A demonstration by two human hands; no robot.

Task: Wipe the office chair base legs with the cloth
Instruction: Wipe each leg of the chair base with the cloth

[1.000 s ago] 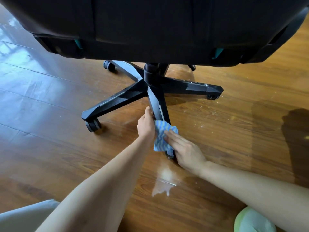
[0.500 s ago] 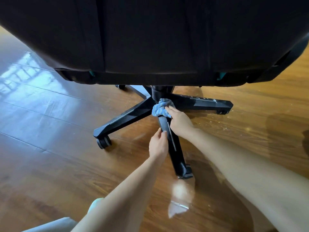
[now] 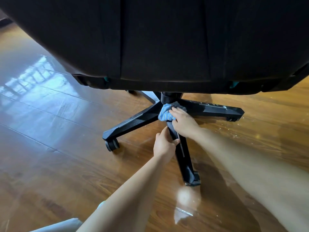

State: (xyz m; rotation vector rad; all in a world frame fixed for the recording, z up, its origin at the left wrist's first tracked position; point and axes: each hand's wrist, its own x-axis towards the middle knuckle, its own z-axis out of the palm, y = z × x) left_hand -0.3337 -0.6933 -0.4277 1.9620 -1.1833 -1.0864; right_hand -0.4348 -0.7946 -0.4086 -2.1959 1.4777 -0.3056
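From the head camera, the right hand [image 3: 183, 123] presses a bunched blue cloth [image 3: 165, 113] against the hub end of the near chair leg [image 3: 184, 158], fingers closed over it. The left hand [image 3: 164, 143] grips that same leg just nearer, fingers wrapped round it. The dark seat [image 3: 167, 42] hides the far legs and most of the centre column. The wood floor [image 3: 50, 156] shines with glare.

Glossy brown wooden plank floor [image 3: 66, 164] fills the room. Bluish window light reflects [image 3: 33, 81] on the left boards. A small bright glare spot [image 3: 184, 210] shines nearby.
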